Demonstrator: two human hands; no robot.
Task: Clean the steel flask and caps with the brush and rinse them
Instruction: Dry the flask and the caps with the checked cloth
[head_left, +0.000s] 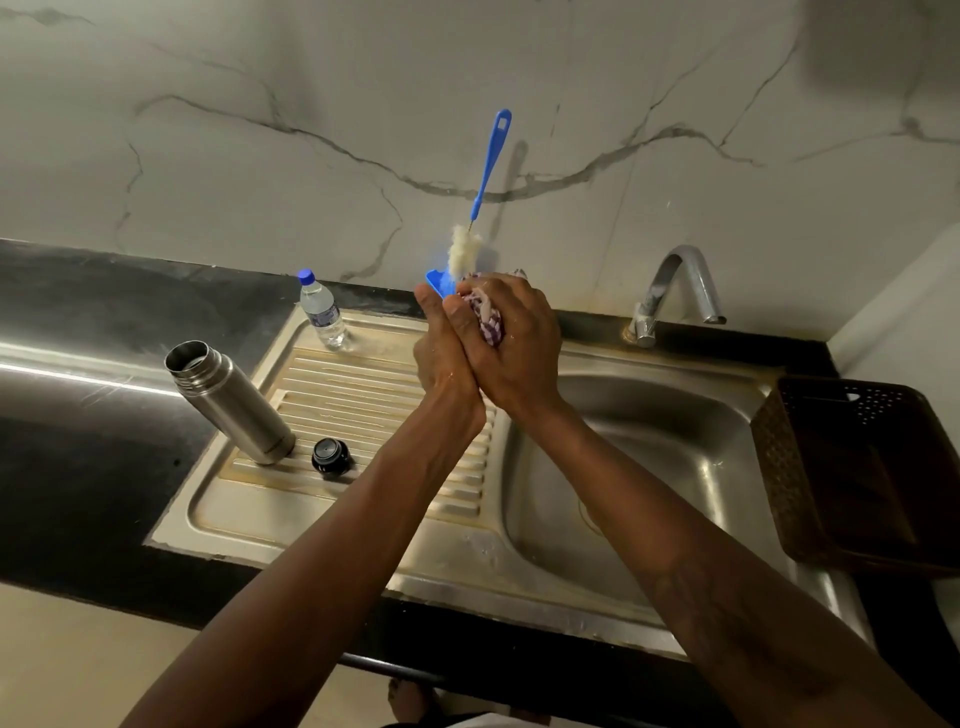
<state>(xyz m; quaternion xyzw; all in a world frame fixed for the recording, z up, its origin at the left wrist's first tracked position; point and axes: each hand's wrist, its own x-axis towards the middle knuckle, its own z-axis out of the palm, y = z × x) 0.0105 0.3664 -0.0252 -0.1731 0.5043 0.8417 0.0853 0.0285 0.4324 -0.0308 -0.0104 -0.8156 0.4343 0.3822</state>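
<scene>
Flask of shiny steel (228, 400) stood upright, mouth open, on the ribbed steel surface (249, 514), a round black cap (332, 456) just beside it. Both lay left of the hands, nearest the left hand (441, 358), whose grip was hidden. A blue-handled white brush (488, 161) stuck up between the hands. The right hand (514, 358) squeezed a purple checked cloth (488, 319).

blue cap (435, 283) mostly hidden behind left hand (441, 358), grip unclear, cloth (488, 319) mostly wrapped in right hand (511, 353), brush (485, 176) btm behind hands, bottle (322, 312) label too small to read, basket (852, 467) cut off at rt edge
</scene>
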